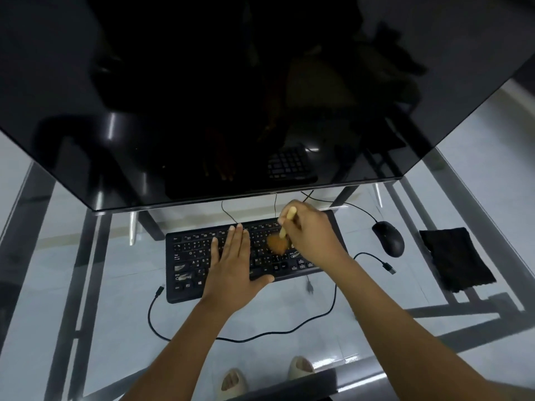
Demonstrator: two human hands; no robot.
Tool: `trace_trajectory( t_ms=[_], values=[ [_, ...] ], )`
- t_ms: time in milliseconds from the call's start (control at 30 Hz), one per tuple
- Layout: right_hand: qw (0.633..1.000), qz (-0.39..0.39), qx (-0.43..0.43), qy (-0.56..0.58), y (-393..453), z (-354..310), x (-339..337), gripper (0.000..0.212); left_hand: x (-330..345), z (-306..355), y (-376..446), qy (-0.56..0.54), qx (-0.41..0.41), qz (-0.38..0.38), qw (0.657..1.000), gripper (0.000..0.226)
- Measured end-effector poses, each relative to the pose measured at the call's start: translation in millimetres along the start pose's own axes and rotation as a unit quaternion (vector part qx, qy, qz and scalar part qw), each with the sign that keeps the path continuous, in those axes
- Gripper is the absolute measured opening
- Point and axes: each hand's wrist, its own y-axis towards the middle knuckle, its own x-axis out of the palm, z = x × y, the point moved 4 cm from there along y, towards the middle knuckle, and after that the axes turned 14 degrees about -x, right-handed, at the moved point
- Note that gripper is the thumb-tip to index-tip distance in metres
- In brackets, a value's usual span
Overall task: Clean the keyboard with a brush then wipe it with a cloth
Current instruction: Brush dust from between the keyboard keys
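Observation:
A black keyboard [191, 256] lies on a glass desk under the monitor. My left hand [231, 264] rests flat on the keyboard's middle keys, fingers straight. My right hand [312, 235] grips the pale handle of a brush [279, 241], whose tan bristles press on the keys at the keyboard's right half. A dark folded cloth [456, 260] lies on the glass at the far right, apart from both hands.
A large dark monitor [231, 96] overhangs the keyboard's far edge. A black mouse [388, 238] sits right of the keyboard. A loose black cable [260, 337] curves across the glass desk [101, 285] in front. My sandalled feet show through the glass.

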Motion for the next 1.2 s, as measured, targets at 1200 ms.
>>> trace_trajectory(
  t_ms=[1200],
  values=[
    [0.984, 0.051, 0.158, -0.068, -30.1, 82.2, -77.6, 0.016, 22.9, 66.7, 21.4, 0.053, 0.028, -0.012, 0.998, 0.109]
  ],
)
